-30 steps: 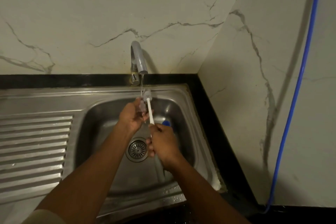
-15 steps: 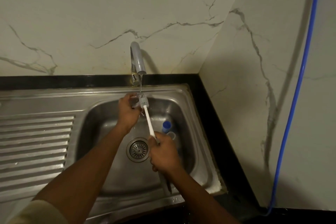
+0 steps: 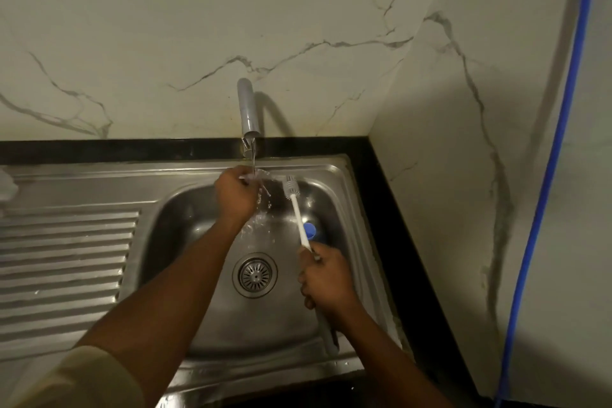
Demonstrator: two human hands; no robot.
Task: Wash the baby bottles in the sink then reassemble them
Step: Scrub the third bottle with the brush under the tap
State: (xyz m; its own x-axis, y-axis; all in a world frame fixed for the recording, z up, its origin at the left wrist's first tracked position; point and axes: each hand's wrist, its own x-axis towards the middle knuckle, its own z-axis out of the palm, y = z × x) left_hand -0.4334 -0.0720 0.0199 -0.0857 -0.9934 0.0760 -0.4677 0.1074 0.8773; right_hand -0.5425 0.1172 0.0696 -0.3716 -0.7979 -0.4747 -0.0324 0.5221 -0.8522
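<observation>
My left hand (image 3: 235,194) holds a small clear bottle part (image 3: 255,175) under the running tap (image 3: 248,109); water splashes off it into the steel sink (image 3: 185,209). My right hand (image 3: 326,281) grips the white handle of a bottle brush (image 3: 296,205), whose grey bristle head points up to the right of the stream, apart from the clear part. A blue bottle piece (image 3: 310,230) lies in the basin just behind the brush handle, partly hidden by it.
The drain (image 3: 255,275) sits in the basin's middle. A ribbed draining board (image 3: 63,268) lies left. A black counter edge (image 3: 390,195) borders the sink. A blue hose (image 3: 543,182) runs down the right wall. Something white (image 3: 6,184) sits at the far left.
The brush head has come away from the clear part and moved right. My left hand lifted the part up into the stream. My right hand shifted right.
</observation>
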